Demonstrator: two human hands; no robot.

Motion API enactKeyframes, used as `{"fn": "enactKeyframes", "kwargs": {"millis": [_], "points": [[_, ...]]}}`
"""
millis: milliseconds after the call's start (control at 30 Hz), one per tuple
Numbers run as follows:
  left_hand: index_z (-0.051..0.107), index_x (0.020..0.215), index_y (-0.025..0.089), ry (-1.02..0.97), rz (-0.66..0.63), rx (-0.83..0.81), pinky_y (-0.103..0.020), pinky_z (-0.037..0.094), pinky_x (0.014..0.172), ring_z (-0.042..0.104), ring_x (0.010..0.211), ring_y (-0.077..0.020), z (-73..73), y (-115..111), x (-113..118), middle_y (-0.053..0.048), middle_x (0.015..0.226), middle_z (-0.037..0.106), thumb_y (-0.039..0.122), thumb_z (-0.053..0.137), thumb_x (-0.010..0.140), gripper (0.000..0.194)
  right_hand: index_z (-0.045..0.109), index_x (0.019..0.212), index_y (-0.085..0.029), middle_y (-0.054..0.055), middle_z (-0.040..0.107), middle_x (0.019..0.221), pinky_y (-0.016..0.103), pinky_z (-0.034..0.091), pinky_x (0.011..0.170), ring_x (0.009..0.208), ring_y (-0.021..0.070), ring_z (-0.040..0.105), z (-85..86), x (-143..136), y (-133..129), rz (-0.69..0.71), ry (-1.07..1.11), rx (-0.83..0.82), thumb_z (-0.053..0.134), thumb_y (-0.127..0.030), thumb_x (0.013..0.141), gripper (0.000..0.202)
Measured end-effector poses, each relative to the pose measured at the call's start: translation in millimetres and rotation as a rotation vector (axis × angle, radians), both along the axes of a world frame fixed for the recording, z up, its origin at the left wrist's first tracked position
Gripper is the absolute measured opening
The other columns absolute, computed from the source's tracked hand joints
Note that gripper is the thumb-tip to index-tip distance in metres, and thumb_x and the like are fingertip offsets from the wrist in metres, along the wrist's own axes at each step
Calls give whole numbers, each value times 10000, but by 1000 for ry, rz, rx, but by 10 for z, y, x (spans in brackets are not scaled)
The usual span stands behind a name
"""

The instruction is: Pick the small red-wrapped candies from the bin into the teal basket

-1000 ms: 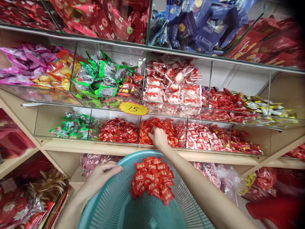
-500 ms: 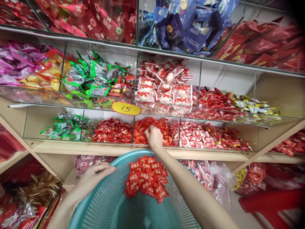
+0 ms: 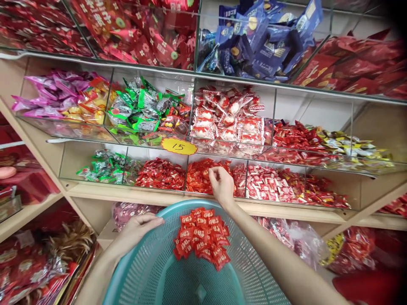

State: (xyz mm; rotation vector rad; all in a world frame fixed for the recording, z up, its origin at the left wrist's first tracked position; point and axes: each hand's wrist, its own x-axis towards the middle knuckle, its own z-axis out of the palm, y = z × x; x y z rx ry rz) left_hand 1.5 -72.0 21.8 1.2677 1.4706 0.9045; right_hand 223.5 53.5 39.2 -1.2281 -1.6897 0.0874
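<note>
My left hand (image 3: 138,231) is closed over the left rim of a teal plastic basket (image 3: 127,271) with mesh walls. Inside, against the far wall, lies a pile of small red wrapped candies (image 3: 202,237) with pale lettering. Above the basket's far rim, my right hand (image 3: 221,184) reaches to the bottom row of bins. Its fingers curl together in front of the orange-red wrapped candies (image 3: 199,173); whatever they hold is hidden. A small pale piece (image 3: 201,292) shows at the basket's bottom.
Glass-fronted bins hold dark red candies (image 3: 160,173) and pink-and-white candies (image 3: 269,182) on either side. Above hang a yellow price tag (image 3: 179,146) marked 15 and red-white packets (image 3: 227,118). A wooden shelf edge (image 3: 127,195) runs behind the basket. Plastic bags (image 3: 302,241) lie below.
The view has shifted, so the shelves and basket sit farther right. My right hand has moved slightly right within the orange-red candy bin. My left hand stays on the basket rim.
</note>
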Motion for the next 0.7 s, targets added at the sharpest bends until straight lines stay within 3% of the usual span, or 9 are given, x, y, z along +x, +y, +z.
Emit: {"fn": "enactKeyframes", "kwargs": {"millis": [233,400,700], "points": [[693,747,189,-42,24,27,-249,437,713,581,808,-200,-180,59,-68,-22,814,677,467,603,602,326,500,736,-165,-15,471,610,198,341,503,518,85,390,-111,350,-407,282,299,-244,426,-400,783,251],[686,761,173,-53,30,18,-263,442,716,581,804,-201,-192,61,-76,-32,818,665,445,600,619,319,487,725,-164,-38,411,535,196,303,440,464,80,343,-232,476,-515,336,404,-424,446,-427,768,270],[684,744,190,-42,15,23,-229,421,676,573,781,-178,-216,61,-85,-10,801,658,420,589,646,268,457,724,-177,-32,430,559,209,330,487,501,93,388,-367,524,-696,345,36,-462,392,-414,805,259]]}}
